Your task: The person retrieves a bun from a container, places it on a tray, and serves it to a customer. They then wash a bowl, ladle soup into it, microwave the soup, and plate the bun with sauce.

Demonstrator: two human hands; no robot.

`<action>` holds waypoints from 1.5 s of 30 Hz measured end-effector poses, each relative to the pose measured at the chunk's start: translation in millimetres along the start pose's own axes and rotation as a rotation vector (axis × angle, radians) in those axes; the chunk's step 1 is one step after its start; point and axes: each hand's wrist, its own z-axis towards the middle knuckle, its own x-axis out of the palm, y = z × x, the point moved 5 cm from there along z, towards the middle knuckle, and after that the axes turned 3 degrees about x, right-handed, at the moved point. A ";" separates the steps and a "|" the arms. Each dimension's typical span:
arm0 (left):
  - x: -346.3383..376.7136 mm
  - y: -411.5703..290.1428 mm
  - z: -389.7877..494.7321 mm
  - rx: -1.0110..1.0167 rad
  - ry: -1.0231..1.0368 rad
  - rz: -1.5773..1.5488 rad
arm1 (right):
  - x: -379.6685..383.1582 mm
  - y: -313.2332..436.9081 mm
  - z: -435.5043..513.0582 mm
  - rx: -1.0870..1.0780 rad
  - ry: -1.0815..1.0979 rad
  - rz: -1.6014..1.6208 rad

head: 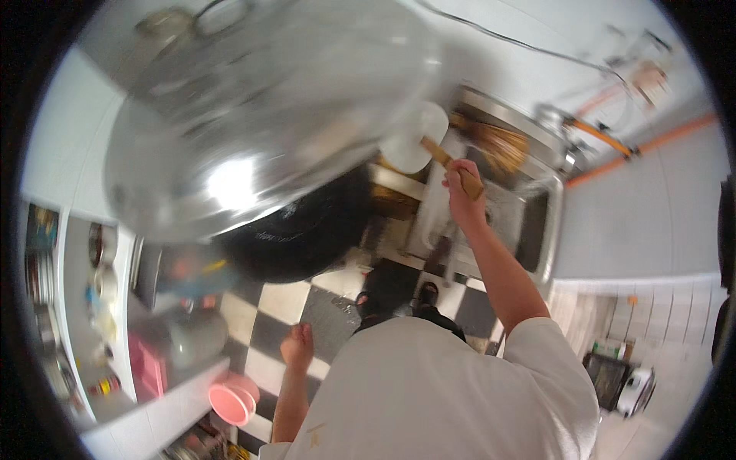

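My right hand (464,187) is closed round a flat wooden handle (438,150), held over the left side of a steel sink (555,224). The far end of the handle meets a pale, round, blurred thing (415,138); whether they are joined I cannot tell. A sheaf of thin yellowish strips (506,146), perhaps a bamboo brush, lies at the sink's back. My left hand (298,345) hangs low over the checkered floor with its fingers curled and nothing visible in it. Ahead, a large shiny metal lid or hood (276,103) stands tilted above a big black wok (293,236).
Shelves with bottles and dishes (103,299) line the left wall. A pink bucket (233,399) stands at the lower left. Taps with an orange pipe (604,138) are fixed at the right wall. A dark cable (506,35) crosses the wall behind.
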 end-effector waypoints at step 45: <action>-45.6 -707.8 189.5 1.316 -0.363 -0.086 | -299.4 -97.4 -73.1 0.669 -0.236 0.237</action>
